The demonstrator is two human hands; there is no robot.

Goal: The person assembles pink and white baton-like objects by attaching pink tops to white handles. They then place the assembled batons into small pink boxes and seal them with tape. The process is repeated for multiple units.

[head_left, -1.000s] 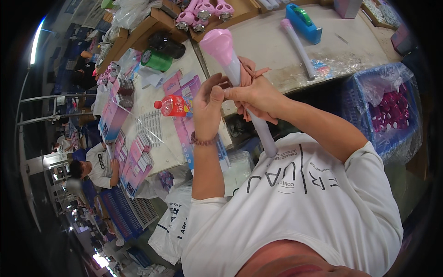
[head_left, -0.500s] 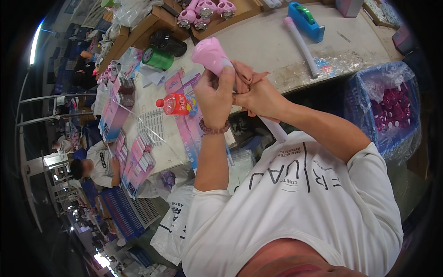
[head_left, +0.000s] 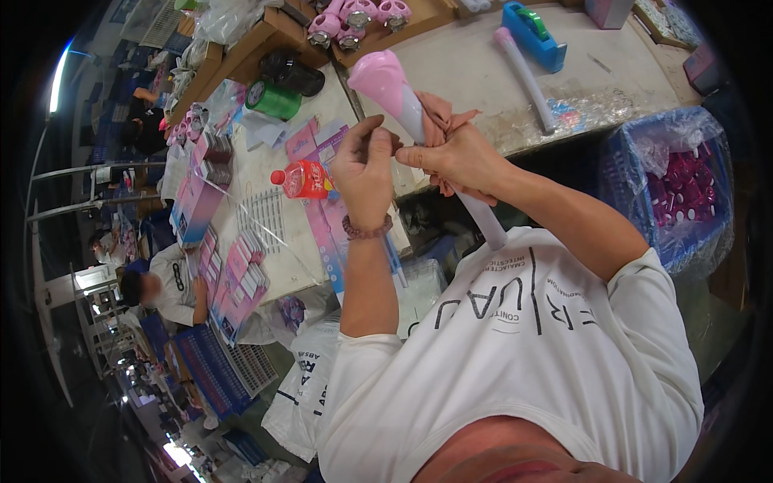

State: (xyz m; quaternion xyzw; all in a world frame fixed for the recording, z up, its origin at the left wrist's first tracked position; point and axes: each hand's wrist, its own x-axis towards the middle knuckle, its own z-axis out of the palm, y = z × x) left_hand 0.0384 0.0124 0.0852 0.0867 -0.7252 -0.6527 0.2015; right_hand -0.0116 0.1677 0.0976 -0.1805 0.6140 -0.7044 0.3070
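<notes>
A wand with a pink flared head and a long white shaft slants from above my hands down to my shirt. An orange-brown cloth is wrapped around its shaft. My right hand is closed on the cloth, with the shaft inside it. Just left of the shaft is my left hand, wearing a beaded bracelet; its fingers are loosely curled, the thumb stands apart, and no object shows in it. Beside that hand, a red-capped bottle lies on the worktable.
A similar white tube and a blue tape dispenser are on the table. A blue crate of magenta pieces stands right. Pink parts fill a box at the back. Left are printed cartons and a co-worker.
My left hand has let go of the wand's pink head and moved down and left. The wand's head has shifted up and right, showing more white shaft above the cloth.
</notes>
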